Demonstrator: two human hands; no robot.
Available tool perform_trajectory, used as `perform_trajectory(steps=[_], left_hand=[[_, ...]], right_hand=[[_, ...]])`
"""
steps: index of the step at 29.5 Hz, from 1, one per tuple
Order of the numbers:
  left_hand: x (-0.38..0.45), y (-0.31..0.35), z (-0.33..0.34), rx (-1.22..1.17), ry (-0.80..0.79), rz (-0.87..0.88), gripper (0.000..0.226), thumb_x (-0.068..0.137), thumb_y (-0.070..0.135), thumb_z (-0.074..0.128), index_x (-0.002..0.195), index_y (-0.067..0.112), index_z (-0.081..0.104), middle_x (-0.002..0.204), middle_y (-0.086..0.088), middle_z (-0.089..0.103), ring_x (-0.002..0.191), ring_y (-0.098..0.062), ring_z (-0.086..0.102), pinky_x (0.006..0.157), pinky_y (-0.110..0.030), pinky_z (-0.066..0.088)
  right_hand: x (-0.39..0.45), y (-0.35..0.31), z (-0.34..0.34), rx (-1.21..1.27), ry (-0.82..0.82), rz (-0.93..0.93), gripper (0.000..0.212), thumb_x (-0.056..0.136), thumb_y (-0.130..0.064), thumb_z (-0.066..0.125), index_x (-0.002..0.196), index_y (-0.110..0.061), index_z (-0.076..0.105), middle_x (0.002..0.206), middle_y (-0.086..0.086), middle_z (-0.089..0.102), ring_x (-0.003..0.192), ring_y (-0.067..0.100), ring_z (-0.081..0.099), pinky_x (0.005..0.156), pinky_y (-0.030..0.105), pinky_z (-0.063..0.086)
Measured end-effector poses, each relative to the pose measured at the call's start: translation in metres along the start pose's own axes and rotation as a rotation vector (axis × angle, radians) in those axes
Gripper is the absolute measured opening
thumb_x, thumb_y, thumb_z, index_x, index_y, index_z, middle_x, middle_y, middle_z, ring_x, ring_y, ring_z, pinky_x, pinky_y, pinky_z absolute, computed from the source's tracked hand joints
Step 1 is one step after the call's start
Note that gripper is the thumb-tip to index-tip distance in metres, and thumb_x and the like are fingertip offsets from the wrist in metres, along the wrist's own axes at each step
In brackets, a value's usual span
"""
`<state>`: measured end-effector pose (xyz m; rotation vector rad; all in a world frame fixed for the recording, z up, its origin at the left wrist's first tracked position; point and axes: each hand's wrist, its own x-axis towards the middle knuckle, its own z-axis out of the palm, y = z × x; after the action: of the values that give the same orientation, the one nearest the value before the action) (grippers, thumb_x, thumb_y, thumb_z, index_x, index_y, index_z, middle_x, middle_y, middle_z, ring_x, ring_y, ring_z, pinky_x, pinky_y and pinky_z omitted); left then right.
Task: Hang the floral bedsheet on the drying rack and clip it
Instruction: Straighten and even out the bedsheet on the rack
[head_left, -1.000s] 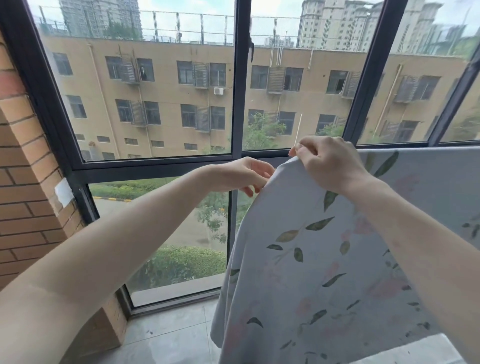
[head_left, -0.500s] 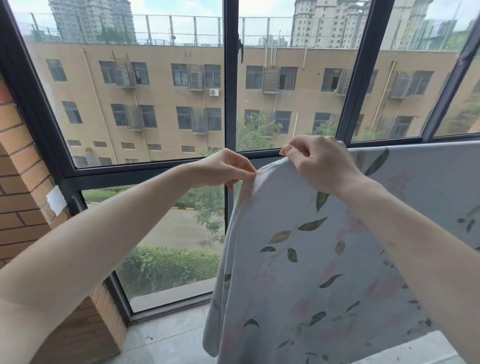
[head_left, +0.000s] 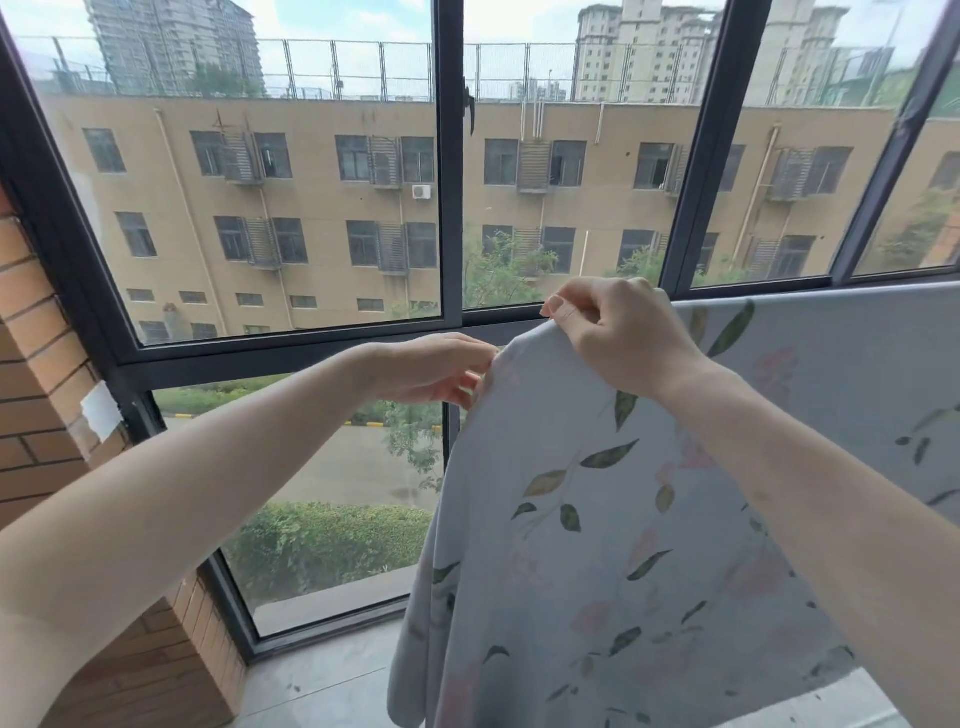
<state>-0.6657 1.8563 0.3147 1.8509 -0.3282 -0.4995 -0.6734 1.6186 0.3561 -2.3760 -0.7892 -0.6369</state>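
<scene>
The floral bedsheet, pale grey-blue with green leaves and faint pink flowers, hangs in front of the window and drapes down to the floor. Its top edge runs off to the right. My right hand grips the top edge of the sheet at its left end, fingers curled over the fold. My left hand pinches the sheet's left edge just below and left of the right hand. The drying rack is hidden under the fabric. No clip shows.
A dark-framed window fills the view ahead, with a beige building outside. A brick pillar stands at the left. Grey floor tiles lie below, left of the hanging sheet.
Both hands keep their hold on the sheet's top left end. My left hand has shifted slightly along the edge, and the view has moved a little closer.
</scene>
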Motion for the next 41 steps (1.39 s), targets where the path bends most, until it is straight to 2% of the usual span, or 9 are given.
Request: perform_trajectory(steps=[8,13,19,23,26,28,32,38,41], left_hand=[[-0.016,0.012,-0.012,0.252,-0.136,-0.014,0.026,0.104,0.008,0.059,0.126,-0.005,0.064,0.097,-0.007,0.064,0.072,-0.008,0.057,0.067,-0.020,0.050],[-0.013,0.023,-0.016,0.612,0.273,0.088,0.017,0.096,0.011,0.069,0.092,0.023,0.080,0.086,-0.004,0.073,0.065,-0.010,0.064,0.062,-0.030,0.056],[0.004,0.051,-0.021,0.628,0.608,0.288,0.011,0.095,0.016,0.073,0.099,0.023,0.081,0.074,0.015,0.075,0.060,-0.010,0.072,0.059,-0.024,0.059],[0.034,0.061,-0.002,0.543,0.524,0.324,0.012,0.095,0.011,0.073,0.101,0.017,0.082,0.080,0.012,0.075,0.063,0.000,0.069,0.061,-0.014,0.053],[0.060,0.056,0.011,0.500,0.455,0.240,0.029,0.095,0.008,0.066,0.071,0.023,0.072,0.057,0.022,0.058,0.049,0.004,0.050,0.056,-0.016,0.042],[0.069,0.046,0.015,0.465,0.330,0.112,0.026,0.093,0.015,0.070,0.068,0.020,0.067,0.063,0.014,0.059,0.059,-0.003,0.050,0.062,-0.022,0.044],[0.060,0.024,0.014,0.394,0.110,-0.004,0.007,0.089,0.009,0.072,0.083,0.014,0.073,0.080,0.003,0.070,0.074,-0.015,0.062,0.067,-0.025,0.052],[0.005,-0.014,-0.007,0.323,0.326,0.051,0.018,0.097,0.030,0.072,0.104,0.016,0.079,0.099,0.001,0.079,0.091,-0.012,0.075,0.082,-0.024,0.059],[-0.031,-0.057,-0.013,0.288,0.370,-0.004,0.016,0.103,0.023,0.063,0.107,0.017,0.078,0.100,0.000,0.079,0.094,-0.018,0.076,0.085,-0.031,0.062]], right_hand=[[-0.004,0.004,-0.003,0.007,0.004,0.000,0.028,0.104,-0.041,0.052,0.102,-0.027,0.076,0.084,-0.010,0.071,0.088,0.019,0.063,0.078,0.031,0.044],[-0.003,0.002,-0.003,0.019,-0.001,-0.002,0.024,0.102,-0.042,0.055,0.106,-0.029,0.075,0.095,-0.011,0.075,0.093,0.014,0.065,0.085,0.030,0.047],[0.002,0.000,-0.009,0.022,-0.024,0.020,0.021,0.100,-0.041,0.059,0.113,-0.032,0.073,0.101,-0.017,0.072,0.087,0.000,0.063,0.087,0.027,0.046],[0.007,0.001,-0.011,0.041,-0.013,-0.006,0.020,0.099,-0.041,0.060,0.114,-0.034,0.071,0.105,-0.023,0.071,0.090,0.001,0.067,0.090,0.029,0.049],[0.010,0.005,-0.007,0.007,-0.010,-0.019,0.018,0.099,-0.039,0.059,0.109,-0.033,0.073,0.098,-0.019,0.068,0.091,0.008,0.065,0.085,0.031,0.047],[0.011,0.010,-0.004,-0.062,-0.005,-0.025,0.026,0.101,-0.040,0.054,0.091,-0.026,0.073,0.084,-0.011,0.068,0.082,0.015,0.062,0.076,0.033,0.047],[0.006,0.014,0.001,-0.127,0.021,-0.027,0.055,0.106,-0.043,0.045,0.057,-0.016,0.040,0.051,-0.003,0.045,0.056,0.014,0.045,0.060,0.038,0.035],[0.002,0.014,0.005,-0.092,0.006,-0.034,0.053,0.107,-0.043,0.042,0.061,-0.016,0.042,0.058,-0.002,0.050,0.061,0.011,0.046,0.059,0.035,0.030],[0.000,0.008,0.008,-0.082,0.020,-0.059,0.038,0.105,-0.037,0.047,0.072,-0.023,0.057,0.071,-0.009,0.060,0.073,0.013,0.053,0.074,0.036,0.039]])
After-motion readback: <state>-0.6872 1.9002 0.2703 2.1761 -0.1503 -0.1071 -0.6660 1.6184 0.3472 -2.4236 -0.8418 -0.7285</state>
